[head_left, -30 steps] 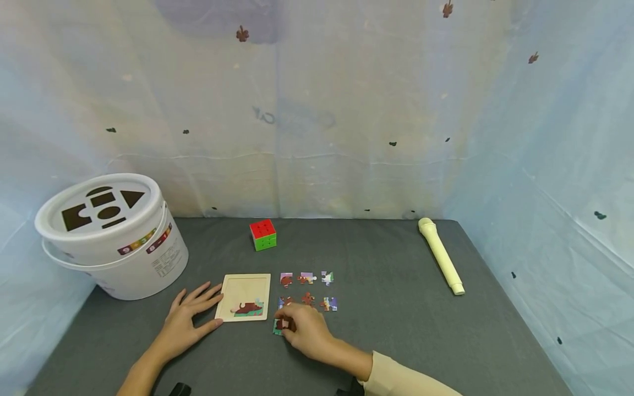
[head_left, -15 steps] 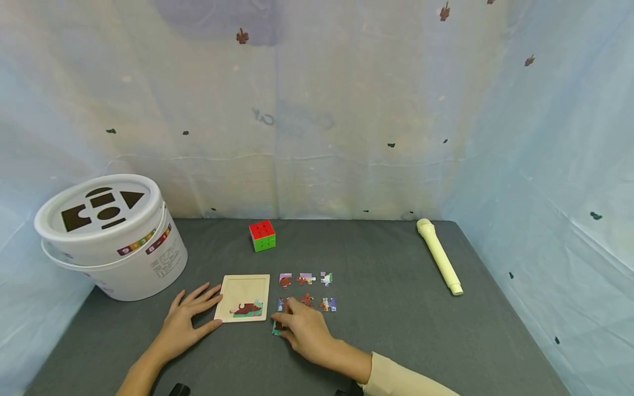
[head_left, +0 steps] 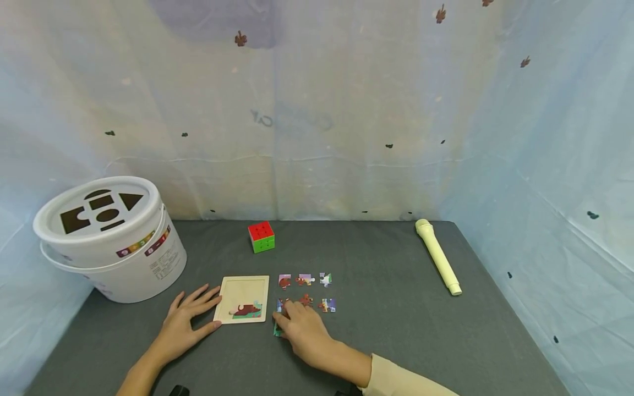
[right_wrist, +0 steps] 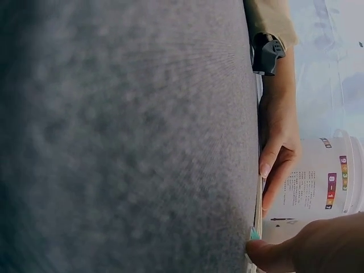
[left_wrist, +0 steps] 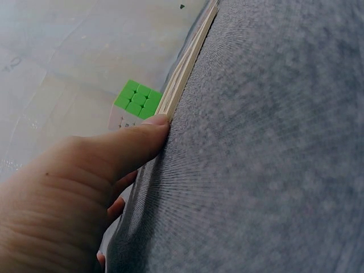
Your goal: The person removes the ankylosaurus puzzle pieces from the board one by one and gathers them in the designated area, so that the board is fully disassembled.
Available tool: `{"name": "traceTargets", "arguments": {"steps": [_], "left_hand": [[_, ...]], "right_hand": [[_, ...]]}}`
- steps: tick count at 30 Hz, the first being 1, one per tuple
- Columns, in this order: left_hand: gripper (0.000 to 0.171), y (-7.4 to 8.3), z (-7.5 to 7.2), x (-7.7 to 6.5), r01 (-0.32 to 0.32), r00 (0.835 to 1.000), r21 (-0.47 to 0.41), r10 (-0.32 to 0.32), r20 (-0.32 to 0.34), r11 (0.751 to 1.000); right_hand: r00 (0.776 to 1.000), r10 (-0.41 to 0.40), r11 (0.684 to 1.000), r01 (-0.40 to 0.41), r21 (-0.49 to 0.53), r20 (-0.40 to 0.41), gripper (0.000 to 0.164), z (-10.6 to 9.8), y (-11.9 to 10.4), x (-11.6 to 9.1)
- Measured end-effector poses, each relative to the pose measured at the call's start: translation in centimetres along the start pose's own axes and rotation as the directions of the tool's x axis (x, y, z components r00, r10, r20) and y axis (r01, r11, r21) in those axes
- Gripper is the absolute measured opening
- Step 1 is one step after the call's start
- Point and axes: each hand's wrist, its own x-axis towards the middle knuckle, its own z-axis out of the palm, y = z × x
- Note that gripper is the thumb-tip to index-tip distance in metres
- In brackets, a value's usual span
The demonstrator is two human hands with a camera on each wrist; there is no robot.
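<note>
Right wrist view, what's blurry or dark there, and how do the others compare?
Right wrist: gray tabletop blurs and darkens toward the left edge, the bucket's larger print readable; left wrist: tabletop soft, cube clearer; head: fairly even light, thin shadow beside the yellow tube, puzzle pieces too small for fine detail.

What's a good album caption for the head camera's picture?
Left hand against a wooden puzzle board, right hand at a puzzle piece, a colourful cube farther back.

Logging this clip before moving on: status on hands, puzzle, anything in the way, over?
Left hand touching tray edge. Right hand on partly green piece, grip unclear. Tray part-filled, near right corner. Nothing seen between piece and tray.
</note>
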Motion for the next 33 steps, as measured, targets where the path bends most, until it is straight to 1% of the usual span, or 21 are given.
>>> {"name": "traceTargets", "arguments": {"steps": [3,7,10,12,15,17,21,24,29,33], "left_hand": [[0.06,0.1,0.0,0.0,0.0,1.0,0.002,0.0,-0.001,1.0],[0.061,0.1,-0.1,-0.1,-0.001,1.0,0.002,0.001,-0.003,1.0],[0.061,0.1,-0.1,-0.1,-0.002,1.0,0.002,0.002,-0.004,1.0],[0.061,0.0,-0.1,-0.1,-0.003,1.0,0.005,0.003,-0.004,1.0],[0.061,-0.1,-0.1,-0.1,0.003,1.0,0.008,-0.003,0.003,1.0],[0.061,-0.1,0.0,-0.1,0.006,1.0,0.01,-0.006,0.004,1.0],[0.062,-0.2,0.0,0.0,0.012,1.0,0.013,-0.013,0.013,1.0],[0.062,-0.2,0.0,0.0,0.014,1.0,0.013,-0.014,0.016,1.0],[0.061,0.0,-0.1,0.1,0.01,1.0,0.005,-0.01,0.012,1.0],[0.061,0.1,-0.1,0.0,0.012,1.0,0.002,-0.012,0.012,1.0]], "right_hand": [[0.999,0.02,0.999,-0.019,0.042,-0.038,0.042,0.1,0.0,0.0],[0.994,0.031,0.99,-0.017,0.137,-0.104,0.041,0.3,0.2,-0.1],[0.992,0.04,0.977,-0.014,0.212,-0.118,0.035,0.3,0.4,-0.1],[0.993,0.048,0.971,-0.021,0.238,-0.104,0.028,0.3,0.5,-0.1],[0.996,0.048,0.968,-0.028,0.251,-0.074,0.017,0.2,0.6,-0.1],[0.997,0.038,0.967,-0.021,0.253,-0.062,0.014,0.2,0.7,-0.2],[0.998,0.021,0.969,-0.007,0.247,-0.052,0.013,0.0,0.6,-0.3],[0.999,0.023,0.968,-0.014,0.249,-0.032,0.012,-0.2,0.6,-0.3],[0.999,0.024,0.958,-0.034,0.284,0.038,0.012,-0.8,0.6,0.1],[0.996,0.022,0.953,-0.047,0.301,0.084,0.01,-1.5,0.9,0.9]]}}
